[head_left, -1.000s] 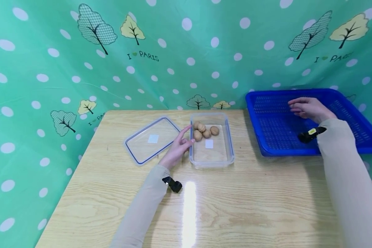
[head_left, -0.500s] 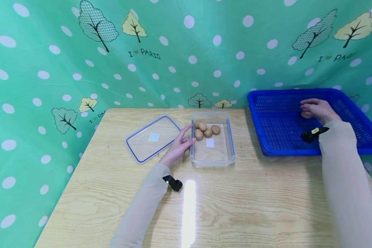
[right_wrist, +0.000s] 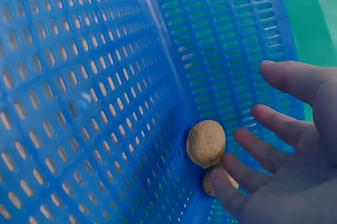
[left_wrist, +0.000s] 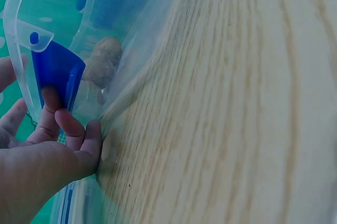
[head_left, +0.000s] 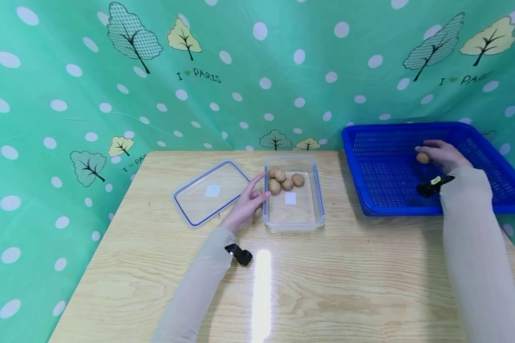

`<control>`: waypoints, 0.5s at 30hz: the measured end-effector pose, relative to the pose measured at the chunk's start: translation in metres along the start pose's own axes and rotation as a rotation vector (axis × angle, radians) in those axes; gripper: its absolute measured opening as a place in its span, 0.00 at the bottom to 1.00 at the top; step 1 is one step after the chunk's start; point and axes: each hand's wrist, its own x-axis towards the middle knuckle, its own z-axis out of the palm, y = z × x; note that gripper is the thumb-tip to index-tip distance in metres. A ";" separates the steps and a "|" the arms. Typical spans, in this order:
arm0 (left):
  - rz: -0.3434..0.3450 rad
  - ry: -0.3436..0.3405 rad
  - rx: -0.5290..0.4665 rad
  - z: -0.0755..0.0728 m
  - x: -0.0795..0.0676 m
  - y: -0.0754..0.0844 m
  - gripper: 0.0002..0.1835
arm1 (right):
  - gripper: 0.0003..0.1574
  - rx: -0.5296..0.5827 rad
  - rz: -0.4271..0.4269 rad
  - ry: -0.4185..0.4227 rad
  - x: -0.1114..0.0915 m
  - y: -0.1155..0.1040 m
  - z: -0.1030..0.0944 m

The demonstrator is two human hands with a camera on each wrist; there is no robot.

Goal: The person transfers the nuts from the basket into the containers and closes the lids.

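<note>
My left hand [head_left: 247,205] rests its fingers against the left side of a clear plastic container [head_left: 295,225]. In the left wrist view, its fingertips touch the container's blue side clip [left_wrist: 59,71]. Several walnuts [head_left: 298,179] lie inside, mostly bunched toward the back left. At the right, my right hand [head_left: 444,156] reaches into a blue plastic basket [head_left: 386,209], its fingers spread in the right wrist view. A walnut [right_wrist: 206,143] sits just beyond those fingertips, low in the basket; a second walnut [right_wrist: 216,182] beneath it is partly hidden by a finger.
A clear lid [head_left: 197,207] with a blue seal lies flat on the wooden table [head_left: 326,286], left of the container. Behind the table hangs a green dotted curtain [head_left: 240,62]. The basket's rim stands well above its floor.
My right hand has moved a little to the right within the basket, and a walnut that was out of sight now shows beside its fingers. My left hand has stayed at the container.
</note>
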 end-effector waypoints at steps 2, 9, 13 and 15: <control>-0.004 0.003 0.003 0.000 0.000 0.000 0.32 | 0.59 0.010 0.008 -0.050 0.000 -0.001 -0.001; -0.004 0.007 -0.001 0.000 -0.001 0.002 0.32 | 0.60 -0.030 0.001 -0.167 0.003 -0.003 0.001; -0.005 0.005 -0.010 0.000 -0.001 0.002 0.33 | 0.55 -0.076 -0.041 -0.215 0.005 -0.002 0.005; -0.007 0.001 -0.014 0.000 -0.002 0.003 0.33 | 0.52 -0.126 -0.066 -0.223 0.006 -0.002 0.007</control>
